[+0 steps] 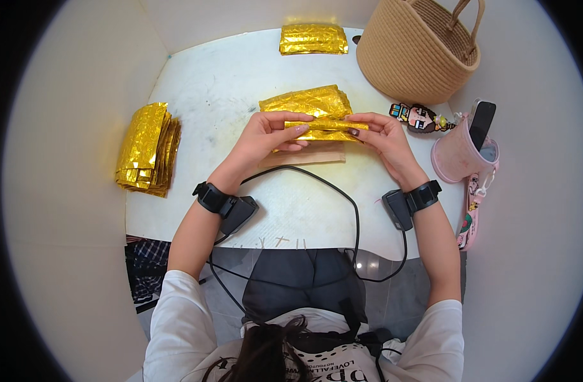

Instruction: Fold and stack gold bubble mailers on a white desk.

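Between my two hands is a folded strip of shiny gold foil paper (pixel 326 129), raised over the middle of the table. My left hand (pixel 270 135) pinches its left end between thumb and fingers. At the right end, my right hand (pixel 382 141) grips it the same way. Just beyond lies a flat stack of gold foil sheets (pixel 304 100), partly hidden by the strip and my fingers. A tan flat piece (pixel 317 155), perhaps card or wood, shows beneath the strip, nearer to me.
A bundle of folded gold foil (pixel 142 149) stands at the left, another stack (pixel 313 39) at the back. On the right are a woven basket (pixel 412 54), a beaded figure (pixel 422 119) and a pink cup (pixel 458 153) holding a black device (pixel 482 124). Black cables (pixel 355 210) loop between my wrist devices.
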Demonstrator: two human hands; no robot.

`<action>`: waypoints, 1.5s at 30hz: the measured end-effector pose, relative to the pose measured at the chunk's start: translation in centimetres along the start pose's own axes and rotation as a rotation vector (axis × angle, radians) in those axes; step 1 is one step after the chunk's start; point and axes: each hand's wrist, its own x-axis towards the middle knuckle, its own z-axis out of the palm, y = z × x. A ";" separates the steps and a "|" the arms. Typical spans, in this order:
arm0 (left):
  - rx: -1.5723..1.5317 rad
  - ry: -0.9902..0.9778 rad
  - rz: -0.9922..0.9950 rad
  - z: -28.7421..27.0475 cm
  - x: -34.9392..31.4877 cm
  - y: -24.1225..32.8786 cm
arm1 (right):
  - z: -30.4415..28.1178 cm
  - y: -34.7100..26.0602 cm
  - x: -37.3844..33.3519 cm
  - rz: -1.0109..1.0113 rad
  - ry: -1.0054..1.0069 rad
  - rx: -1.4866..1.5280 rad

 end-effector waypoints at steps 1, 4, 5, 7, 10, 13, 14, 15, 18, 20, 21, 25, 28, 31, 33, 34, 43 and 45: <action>0.011 0.008 0.011 0.0 -0.1 -0.1 | 0.0 0.1 0.1 -0.020 -0.009 -0.019; 0.017 0.009 0.041 0.3 0.0 0.0 | 0.3 0.1 0.1 -0.070 0.008 -0.041; 0.017 0.009 0.041 0.3 0.0 0.0 | 0.5 -0.1 0.0 -0.100 0.031 -0.041; 0.027 0.013 0.060 0.1 0.1 -0.1 | 0.8 -0.4 -0.2 -0.062 0.043 -0.034; 0.030 0.017 0.059 0.0 0.0 0.0 | 1.0 -1.3 -0.4 0.038 0.043 -0.024; 0.030 0.010 0.061 0.0 -0.1 0.2 | 1.0 -1.5 -0.4 0.092 0.034 -0.008; 0.030 0.010 0.061 0.1 -0.1 0.2 | 0.9 -1.4 -0.4 0.085 0.039 0.005; 0.013 0.010 0.073 0.2 -0.1 0.2 | 0.9 -1.4 -0.4 0.085 0.039 0.004; 0.002 0.006 0.080 0.1 0.0 0.0 | 0.6 -1.0 -0.3 0.063 0.015 -0.007; 0.008 0.000 0.075 0.1 0.0 -0.1 | 0.6 -0.7 -0.2 0.053 0.020 -0.013; 0.004 0.004 0.078 0.2 -0.1 0.0 | 0.5 -0.7 -0.2 0.053 0.020 -0.013; -0.013 0.052 0.023 0.3 -0.1 0.3 | 0.2 -0.3 -0.2 0.023 -0.004 -0.031; -0.023 0.056 0.052 0.3 -0.1 0.3 | 0.1 -0.3 -0.2 0.005 -0.025 -0.048; -0.018 0.035 0.084 0.1 -0.1 0.1 | 0.1 0.0 -0.2 -0.002 -0.034 -0.068; -0.008 0.031 0.090 0.2 -0.1 0.1 | 0.0 0.1 -0.2 -0.007 -0.035 -0.088; 0.002 0.027 0.095 0.3 -0.2 0.2 | 0.2 0.1 -0.1 -0.041 -0.022 -0.078; 0.037 0.014 0.113 -0.1 -0.1 -0.2 | 0.5 -0.3 0.0 -0.012 -0.023 -0.024; 0.044 0.015 0.116 -0.2 -0.1 -0.2 | 0.5 -0.3 0.0 -0.016 -0.029 -0.030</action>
